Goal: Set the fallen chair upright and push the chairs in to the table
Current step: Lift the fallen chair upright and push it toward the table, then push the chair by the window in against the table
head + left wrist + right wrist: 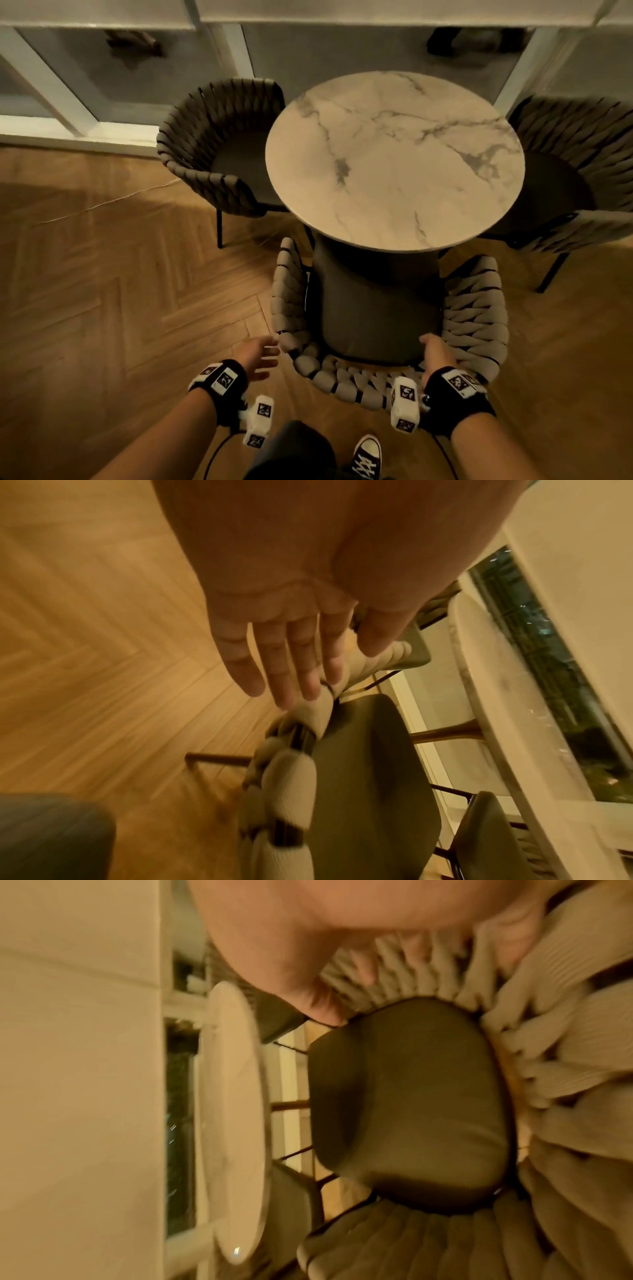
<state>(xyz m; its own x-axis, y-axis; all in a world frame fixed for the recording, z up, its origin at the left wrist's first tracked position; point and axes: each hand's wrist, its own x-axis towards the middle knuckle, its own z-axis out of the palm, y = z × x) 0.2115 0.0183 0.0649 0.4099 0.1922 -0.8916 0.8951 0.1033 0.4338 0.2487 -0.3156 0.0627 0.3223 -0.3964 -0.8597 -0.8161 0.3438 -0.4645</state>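
A: Head view: your chair (383, 329) stands upright, seat partly under the table (394, 154). Right hand (436, 356) curls over the backrest.
B: Left hand (255, 356)?
A: Left wrist view: fingers (291, 664) straight, tips touching the woven rim.
B: Right wrist view?
A: Thumb (322, 1007) hooked over the weave. Padding looks soft, so I'd grip the stiff frame; it's probably light.

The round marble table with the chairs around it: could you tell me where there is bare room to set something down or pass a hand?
The marble tabletop shows nothing on it. The wooden floor is open between the left chair and the near chair. It is crowded at the near chair's woven back, where the right hand grips and the left hand reaches, and between table and right chair.
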